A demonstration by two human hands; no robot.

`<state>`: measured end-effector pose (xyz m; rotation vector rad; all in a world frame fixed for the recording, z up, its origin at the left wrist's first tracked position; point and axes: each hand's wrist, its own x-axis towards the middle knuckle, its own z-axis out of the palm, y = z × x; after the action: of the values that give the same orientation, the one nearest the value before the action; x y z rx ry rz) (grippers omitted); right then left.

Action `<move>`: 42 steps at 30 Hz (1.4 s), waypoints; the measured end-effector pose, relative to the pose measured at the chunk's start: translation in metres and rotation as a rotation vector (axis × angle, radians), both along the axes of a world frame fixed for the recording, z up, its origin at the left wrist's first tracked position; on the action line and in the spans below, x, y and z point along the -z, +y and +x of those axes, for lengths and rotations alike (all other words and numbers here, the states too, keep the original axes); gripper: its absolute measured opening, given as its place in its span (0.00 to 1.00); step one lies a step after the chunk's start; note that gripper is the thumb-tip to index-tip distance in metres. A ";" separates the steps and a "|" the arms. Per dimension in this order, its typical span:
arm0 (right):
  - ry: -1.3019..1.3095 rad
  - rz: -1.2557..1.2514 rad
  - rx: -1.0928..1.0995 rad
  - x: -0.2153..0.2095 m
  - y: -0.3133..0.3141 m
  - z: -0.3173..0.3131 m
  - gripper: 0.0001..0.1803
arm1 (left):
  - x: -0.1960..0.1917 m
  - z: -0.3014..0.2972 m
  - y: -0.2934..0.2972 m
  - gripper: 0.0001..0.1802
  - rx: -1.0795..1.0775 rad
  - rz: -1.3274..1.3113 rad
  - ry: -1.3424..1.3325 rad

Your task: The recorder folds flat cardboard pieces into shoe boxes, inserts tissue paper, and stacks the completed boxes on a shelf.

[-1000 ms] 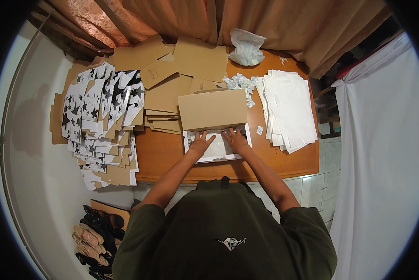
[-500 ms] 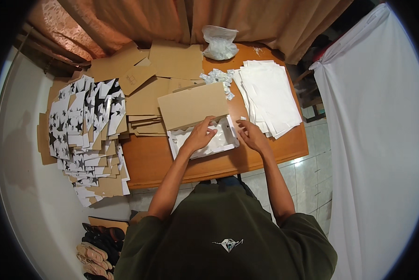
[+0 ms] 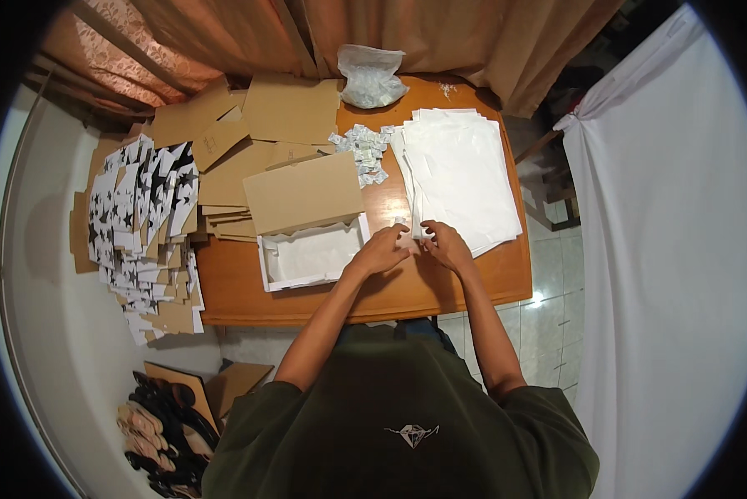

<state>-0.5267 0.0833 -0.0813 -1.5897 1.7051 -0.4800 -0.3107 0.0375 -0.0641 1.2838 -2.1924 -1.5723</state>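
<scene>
A cardboard box (image 3: 307,195) with a brown inner lid stands on the table, lid raised. White paper (image 3: 315,254) lines its white-walled tray. My left hand (image 3: 382,251) is just right of the box, fingers bent and apart from the thumb. A small pale sachet (image 3: 400,222) seems to lie at its fingertips. Close beside it, my right hand (image 3: 447,247) is over the near left edge of the white paper stack (image 3: 465,179), its fingers curled toward the thumb. Something small and pale shows at those fingertips, too small to make out.
A heap of small sachets (image 3: 363,150) lies behind the box, with a clear plastic bag (image 3: 372,79) beyond. Flat brown cardboard (image 3: 290,108) and star-patterned pieces (image 3: 140,216) crowd the left side. Shoes (image 3: 161,432) stand low at left; a white cloth (image 3: 648,249) hangs at right.
My left hand has left the inside of the box and moved right, close to my right hand. The white lining in the tray now shows uncovered. The view has shifted slightly.
</scene>
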 end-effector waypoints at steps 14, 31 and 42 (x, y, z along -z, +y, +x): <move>0.359 -0.318 -0.440 0.077 -0.074 0.005 0.10 | 0.104 -0.059 0.006 0.24 -0.683 -0.192 -0.323; 0.264 -0.338 -0.524 0.075 -0.089 0.002 0.09 | 0.094 -0.076 0.001 0.06 -0.843 -0.170 -0.212; -0.402 -0.040 -0.241 -0.007 -0.086 0.024 0.09 | 0.003 -0.013 -0.006 0.04 -0.809 -0.146 0.186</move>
<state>-0.5027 -0.0025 -0.0744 -1.5751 1.1957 -0.6621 -0.3241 0.0320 -0.0674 1.6028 -1.3575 -1.1153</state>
